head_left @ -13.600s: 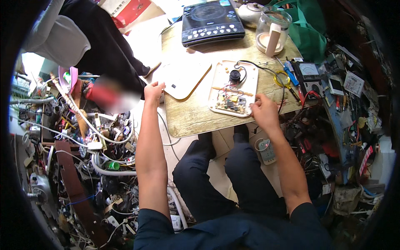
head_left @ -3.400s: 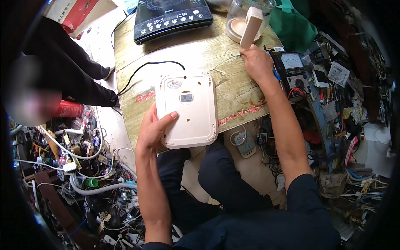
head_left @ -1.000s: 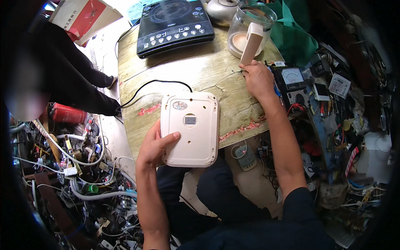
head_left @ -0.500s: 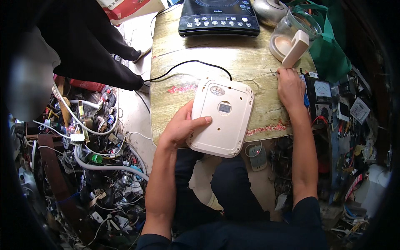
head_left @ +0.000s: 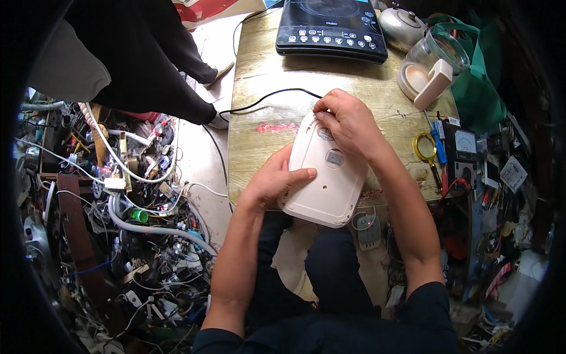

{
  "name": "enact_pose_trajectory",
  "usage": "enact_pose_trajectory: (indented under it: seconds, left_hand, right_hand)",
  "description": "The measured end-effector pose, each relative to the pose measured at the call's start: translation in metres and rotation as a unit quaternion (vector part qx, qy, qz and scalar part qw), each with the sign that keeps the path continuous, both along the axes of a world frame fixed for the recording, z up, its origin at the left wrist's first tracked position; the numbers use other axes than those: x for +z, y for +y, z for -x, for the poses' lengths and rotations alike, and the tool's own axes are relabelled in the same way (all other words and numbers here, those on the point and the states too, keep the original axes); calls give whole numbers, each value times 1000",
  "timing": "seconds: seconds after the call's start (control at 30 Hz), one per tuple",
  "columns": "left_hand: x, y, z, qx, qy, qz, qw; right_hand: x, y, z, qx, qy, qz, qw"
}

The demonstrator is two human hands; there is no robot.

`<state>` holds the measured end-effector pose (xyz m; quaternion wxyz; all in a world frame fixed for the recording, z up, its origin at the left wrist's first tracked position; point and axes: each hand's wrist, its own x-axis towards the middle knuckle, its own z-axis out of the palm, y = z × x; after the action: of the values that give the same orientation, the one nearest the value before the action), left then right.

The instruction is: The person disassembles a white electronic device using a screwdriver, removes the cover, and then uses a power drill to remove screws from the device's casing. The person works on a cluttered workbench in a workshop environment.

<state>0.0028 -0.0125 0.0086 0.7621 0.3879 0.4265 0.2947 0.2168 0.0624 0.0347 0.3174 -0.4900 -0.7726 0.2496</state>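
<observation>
A cream plastic appliance base (head_left: 315,200) is tilted over the table's near edge, its underside with screw holes and a small label facing up. My left hand (head_left: 268,180) holds it by the left edge, thumb lying across the underside. At the far left corner, my right hand (head_left: 354,127) has thumb and index finger pinched together against the base. Whatever may be between those fingertips is too small to make out. A black power cord (head_left: 268,93) runs from behind the base leftward across the table. My right forearm covers part of the table's right side.
On the wooden table (head_left: 253,147) stand a black induction cooker (head_left: 333,44), a metal kettle (head_left: 401,26) and a glass jug with cream handle (head_left: 433,82). A yellow-rimmed magnifier (head_left: 424,146), blue screwdriver (head_left: 439,141) and multimeter (head_left: 464,144) lie right. Cluttered parts (head_left: 147,236) fill the left floor; a person (head_left: 159,59) stands nearby.
My right hand has moved left from the table's right side onto the far corner of the base. The base has tilted in my left hand. The view has shifted slightly.
</observation>
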Motion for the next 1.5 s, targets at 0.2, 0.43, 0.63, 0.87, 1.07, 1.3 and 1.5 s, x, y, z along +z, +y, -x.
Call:
enact_pose_trajectory:
  seconds: [0.2, 0.43, 0.63, 0.87, 1.07, 1.3, 1.5]
  left_hand:
    - [2, 0, 1, -8, 2, 5, 1000]
    - [-7, 0, 5, -13, 26, -16, 999]
    - [-4, 0, 1, -1, -2, -3, 1000]
    - [-2, -1, 0, 7, 15, -6, 1000]
    - [-2, -3, 2, 13, -6, 3, 1000]
    - [6, -4, -1, 26, 31, 18, 999]
    - [9, -4, -9, 31, 17, 23, 999]
  right_hand:
    - [6, 1, 9, -7, -108, -12, 994]
    - [9, 3, 13, -10, -168, -27, 985]
    - [9, -4, 4, -11, -147, -66, 987]
    - [4, -11, 5, -41, -127, -91, 987]
    - [4, -13, 5, -24, -145, -95, 985]
    - [6, -28, -2, -44, -148, -134, 979]
    - [-43, -37, -102, -344, -37, -98, 933]
